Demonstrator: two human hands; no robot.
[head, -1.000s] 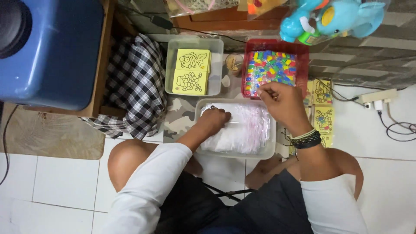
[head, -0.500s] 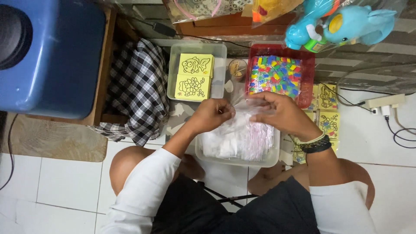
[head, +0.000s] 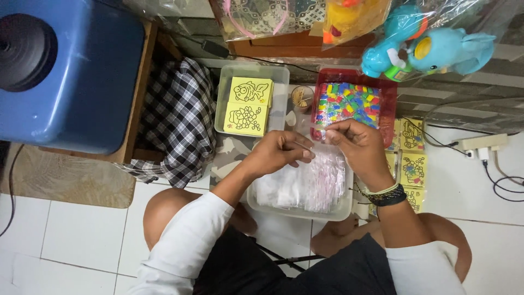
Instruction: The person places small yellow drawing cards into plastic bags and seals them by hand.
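Head view: thin clear bag (head: 318, 146) lifted just above a stack of like bags (head: 305, 183), pinched at its near edge by the left hand (head: 278, 154) with thumb against fingertips, and at its far edge by the right hand (head: 355, 145), fingers drawn together in the same way. Cannot tell whether the mouth of the bag is parted, nor whether anything lies inside; looks empty, so by judgement only at the start of one bag, with nothing yet slipped in. Stack held in a clear tub (head: 297, 210) between the knees, seemingly well filled, which suggests many bags untouched. Just beyond the right fingertips, a red tray (head: 390, 90) packed with small coloured packets (head: 349, 102), apparently full. Left of that, a small cup of thin sticks (head: 301, 97), then a second clear tub (head: 279, 95) with two piles of yellow picture cards (head: 248, 104), apart from both hands. More yellow cards (head: 413, 166) loose on the floor to the right of the right wrist, partly hidden by it. No finished, filled bag to be made out anywhere. Farther out: checked cloth (head: 174, 125) and a big blue container (head: 71, 71) on the left, a blue toy (head: 436, 46) in wrapping at top right, a white power strip (head: 483, 142) with cords at the right edge.
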